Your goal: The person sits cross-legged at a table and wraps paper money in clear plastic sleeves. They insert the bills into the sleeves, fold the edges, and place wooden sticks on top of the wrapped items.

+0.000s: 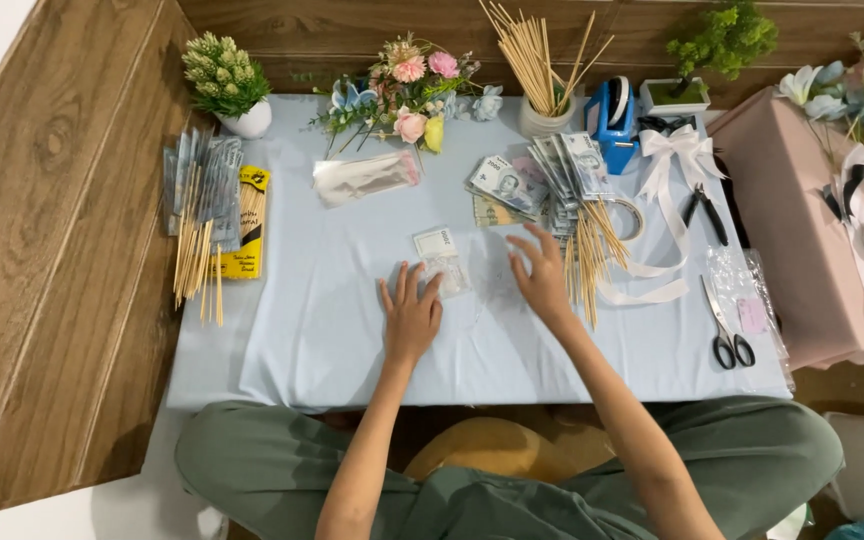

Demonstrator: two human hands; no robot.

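Observation:
My left hand (pixel 410 315) lies flat on the pale blue tablecloth (pixel 332 330), fingers spread, its fingertips touching a small clear sleeve with a banknote inside (pixel 443 259). My right hand (pixel 542 275) hovers open just right of that sleeve, fingers apart, holding nothing. A loose pile of wooden skewers (pixel 587 255) lies right beside my right hand. A fan of banknotes (pixel 532 180) sits further back.
Skewered wrapped notes and a yellow skewer pack (pixel 214 215) lie at left. Artificial flowers (pixel 407 95), a cup of sticks (pixel 544 70), a blue tape dispenser (pixel 612 120), white ribbon (pixel 672 160), pliers (pixel 704 212), scissors (pixel 727 330) and a pink box (pixel 802 230) surround the work area.

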